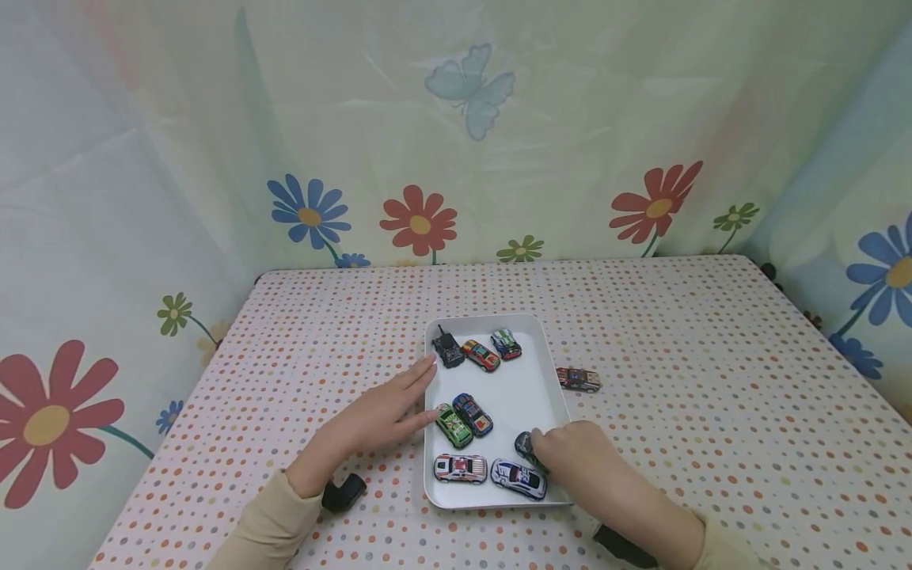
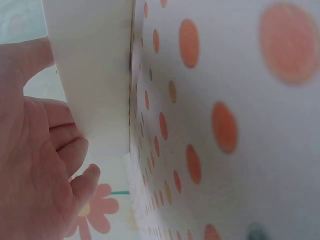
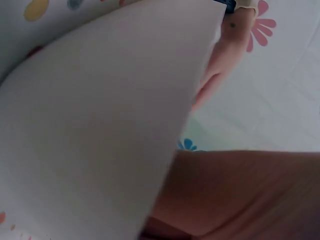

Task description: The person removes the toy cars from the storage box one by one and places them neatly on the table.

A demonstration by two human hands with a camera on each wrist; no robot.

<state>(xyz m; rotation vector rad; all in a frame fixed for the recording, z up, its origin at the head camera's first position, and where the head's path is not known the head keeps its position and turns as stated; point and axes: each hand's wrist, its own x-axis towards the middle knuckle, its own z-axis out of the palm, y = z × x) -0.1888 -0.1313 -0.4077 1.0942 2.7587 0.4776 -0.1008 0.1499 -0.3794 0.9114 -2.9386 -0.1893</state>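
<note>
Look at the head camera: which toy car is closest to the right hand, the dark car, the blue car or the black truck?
From the right hand:
1. Dark car, at its fingers.
2. Blue car, mid-tray.
3. Black truck, tray's far left corner.

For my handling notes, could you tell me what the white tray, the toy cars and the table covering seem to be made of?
White tray: probably matte plastic, going by its smooth, rounded, unglazed rim.
Toy cars, such as the green car: glossy printed shells, maybe painted metal or plastic; unclear.
Dotted table covering: looks like cloth or thin vinyl, lying flat.
</note>
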